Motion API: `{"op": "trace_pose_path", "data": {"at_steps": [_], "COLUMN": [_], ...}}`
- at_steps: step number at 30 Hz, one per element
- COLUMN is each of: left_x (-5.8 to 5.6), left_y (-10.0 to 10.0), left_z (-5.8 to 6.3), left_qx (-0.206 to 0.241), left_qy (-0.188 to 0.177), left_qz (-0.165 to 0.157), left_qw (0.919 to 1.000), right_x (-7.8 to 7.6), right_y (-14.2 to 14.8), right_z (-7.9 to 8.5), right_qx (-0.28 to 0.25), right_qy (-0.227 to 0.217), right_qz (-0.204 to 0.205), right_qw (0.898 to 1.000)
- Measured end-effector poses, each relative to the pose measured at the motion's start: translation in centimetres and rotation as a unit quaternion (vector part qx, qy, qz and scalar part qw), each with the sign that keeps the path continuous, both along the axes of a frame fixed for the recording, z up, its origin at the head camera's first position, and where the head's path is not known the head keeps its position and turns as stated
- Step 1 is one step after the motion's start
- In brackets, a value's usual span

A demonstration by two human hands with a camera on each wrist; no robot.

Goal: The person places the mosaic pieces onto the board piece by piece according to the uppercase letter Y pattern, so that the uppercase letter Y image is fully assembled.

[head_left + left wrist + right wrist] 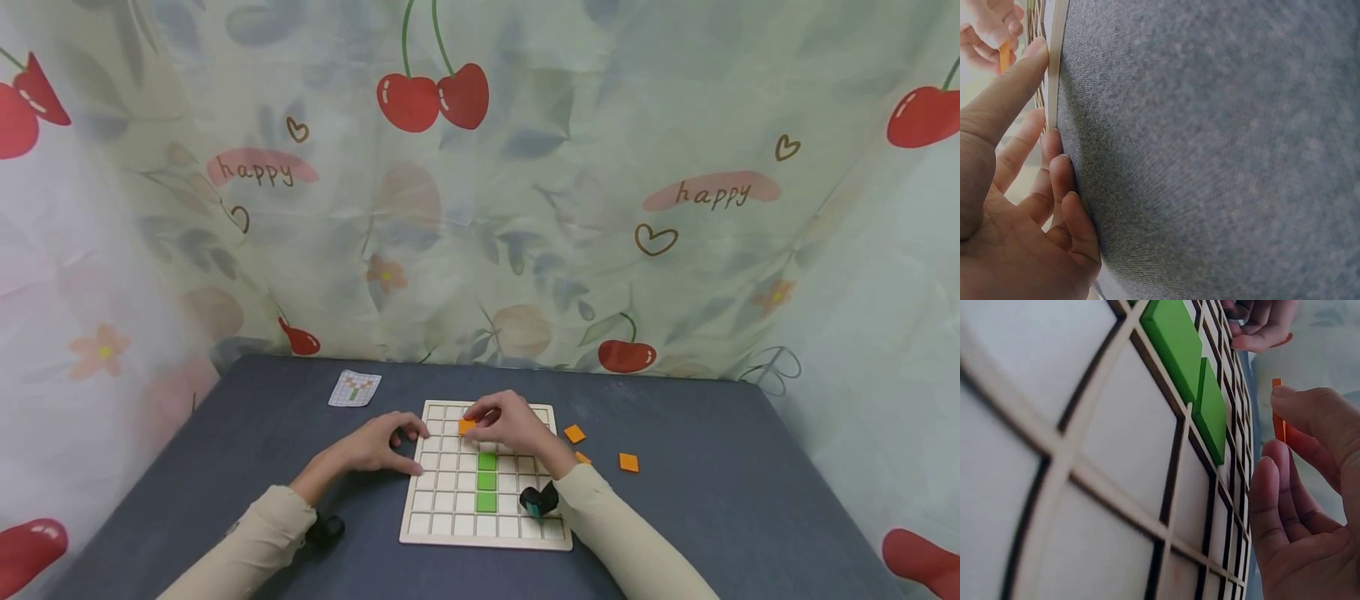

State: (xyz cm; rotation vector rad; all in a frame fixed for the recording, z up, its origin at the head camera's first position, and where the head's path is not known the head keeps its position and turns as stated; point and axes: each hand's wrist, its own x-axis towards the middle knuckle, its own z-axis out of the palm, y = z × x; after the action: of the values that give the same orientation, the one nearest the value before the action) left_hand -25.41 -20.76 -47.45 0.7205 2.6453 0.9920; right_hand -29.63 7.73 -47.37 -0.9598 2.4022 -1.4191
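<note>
My right hand (508, 421) pinches an orange square tile (467, 427) between thumb and fingers over the upper part of a pale gridded board (420, 500). In the right wrist view, that orange tile (1278, 415) stands on edge in the pinch, apart from the grid. My left hand (375, 445) is at the board's left side, its thumb and fingertips touching the edge (1057, 56), as the left wrist view shows. A column of 3 green tiles (487, 481) sits in the grid cells below my right hand.
Right of the board lie loose orange tiles (628, 462), one partly hidden by the right wrist. A small pattern card (355, 388) lies beyond the board at the left. The dark cloth-covered table (697, 517) ends at a printed curtain (480, 208).
</note>
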Motion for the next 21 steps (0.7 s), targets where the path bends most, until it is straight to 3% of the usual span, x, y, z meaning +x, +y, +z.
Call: {"op": "trace_pose_path", "data": {"at_steps": [21], "left_x": [-0.2], "left_y": [-0.1], "left_z": [-0.3], "left_qx": [0.001], "left_qy": [0.0], "left_qz": [0.002], "left_qw": [1.0], "right_x": [-1.0], "right_y": [-2.6], "right_z": [-0.4], "right_qx": [0.052], "right_qy": [0.015], "right_qz": [-0.031], "right_qw": [0.998]}}
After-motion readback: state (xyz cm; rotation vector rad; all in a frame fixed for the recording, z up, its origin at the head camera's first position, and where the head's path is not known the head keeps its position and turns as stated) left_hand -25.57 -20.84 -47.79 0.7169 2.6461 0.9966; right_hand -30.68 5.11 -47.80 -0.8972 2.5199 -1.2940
